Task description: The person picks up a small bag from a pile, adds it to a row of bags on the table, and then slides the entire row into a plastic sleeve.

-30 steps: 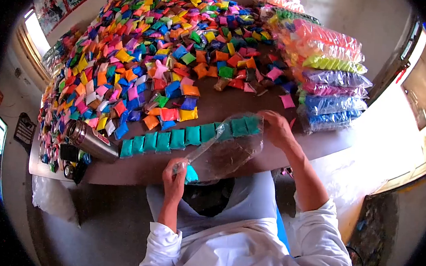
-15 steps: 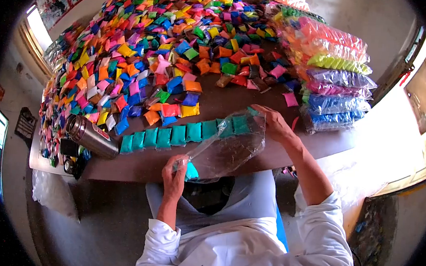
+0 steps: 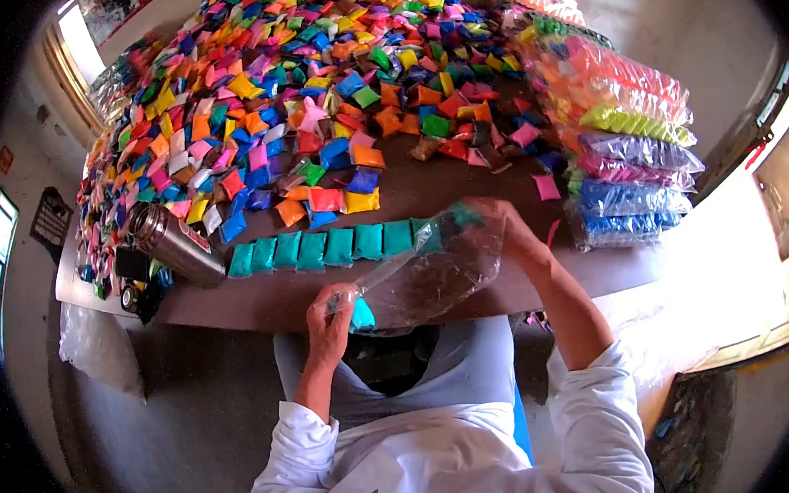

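Note:
My left hand [image 3: 329, 313] pinches the edge of a clear plastic bag [image 3: 428, 280], low near the table's front edge. A teal packet [image 3: 362, 315] shows inside the bag beside those fingers. At the bag's other end, my right hand [image 3: 495, 227] is closed around another teal packet [image 3: 462, 215], though motion blurs the fingers. A row of several teal packets [image 3: 339, 246] lies side by side on the brown tabletop [image 3: 452, 185], its right end partly behind the bag film.
A large heap of small coloured packets [image 3: 268, 103] covers the back and left. Filled bags [image 3: 639, 162] are stacked at the right. A steel flask [image 3: 176, 247] lies tilted left of the row, near a black object [image 3: 131, 298]. A plastic bag [image 3: 99, 350] hangs below left.
My right hand has moved slightly left and down with a teal packet, and the row's right end looks shorter. My left hand still holds the bag. The whole view has shifted slightly.

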`<state>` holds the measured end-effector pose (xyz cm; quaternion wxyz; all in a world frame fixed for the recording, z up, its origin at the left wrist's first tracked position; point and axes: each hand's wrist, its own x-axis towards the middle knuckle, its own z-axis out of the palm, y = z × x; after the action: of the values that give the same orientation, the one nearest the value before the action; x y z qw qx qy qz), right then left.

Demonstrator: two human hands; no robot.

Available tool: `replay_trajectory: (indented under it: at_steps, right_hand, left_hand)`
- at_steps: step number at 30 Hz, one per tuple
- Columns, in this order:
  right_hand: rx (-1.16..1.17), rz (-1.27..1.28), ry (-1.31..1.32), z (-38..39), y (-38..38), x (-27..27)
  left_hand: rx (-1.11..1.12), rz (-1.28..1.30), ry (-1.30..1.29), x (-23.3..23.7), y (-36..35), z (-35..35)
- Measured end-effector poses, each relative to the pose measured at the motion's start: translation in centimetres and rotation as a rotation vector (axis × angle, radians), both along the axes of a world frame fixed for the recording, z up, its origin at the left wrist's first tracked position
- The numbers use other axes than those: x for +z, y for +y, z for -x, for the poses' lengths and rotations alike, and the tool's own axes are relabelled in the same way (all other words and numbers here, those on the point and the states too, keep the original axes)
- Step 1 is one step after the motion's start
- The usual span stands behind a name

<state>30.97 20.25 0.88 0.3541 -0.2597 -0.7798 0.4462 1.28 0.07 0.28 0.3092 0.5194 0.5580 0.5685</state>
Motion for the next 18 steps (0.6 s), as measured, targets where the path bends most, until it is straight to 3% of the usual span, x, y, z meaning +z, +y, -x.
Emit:
replay_trajectory:
  at_steps: [1,3,5,6,7,10,12,17,18]
  right_hand:
    - [0.005,0.001,-0.004,-0.8,0.0,0.1]
    - [-0.314,0.133,0.018,-2.8,-0.1,0.6]
    - [-0.778,0.474,0.239,-4.2,-1.4,1.1]
    - [-0.542,0.504,0.468,-6.2,-1.5,0.7]
    - [-0.505,0.53,0.586,-6.5,-3.4,2.5]
    - [-0.353,0.51,0.634,-5.6,-9.1,6.5]
    - [-0.223,0.498,0.409,-4.2,-11.2,7.7]
    - [-0.144,0.308,-0.213,4.0,-13.6,8.9]
    - [-0.142,0.306,-0.211,5.6,-13.7,8.7]
  left_hand:
    - [0.005,0.001,-0.004,-0.1,-0.1,0.0]
    - [-0.009,-0.008,-0.009,-0.2,-0.1,0.0]
    - [-0.006,-0.023,0.002,-0.4,0.0,0.1]
    - [-0.005,-0.039,0.015,-0.6,0.0,0.0]
    - [0.003,-0.033,0.011,-0.3,0.0,-0.1]
    - [0.038,0.031,0.054,0.6,-0.2,-0.5]
    - [0.025,0.11,-0.065,0.6,-0.2,-0.7]
    - [0.031,-0.04,-0.048,-1.6,0.5,-0.1]
    - [0.02,-0.024,-0.012,-0.9,0.3,-0.1]
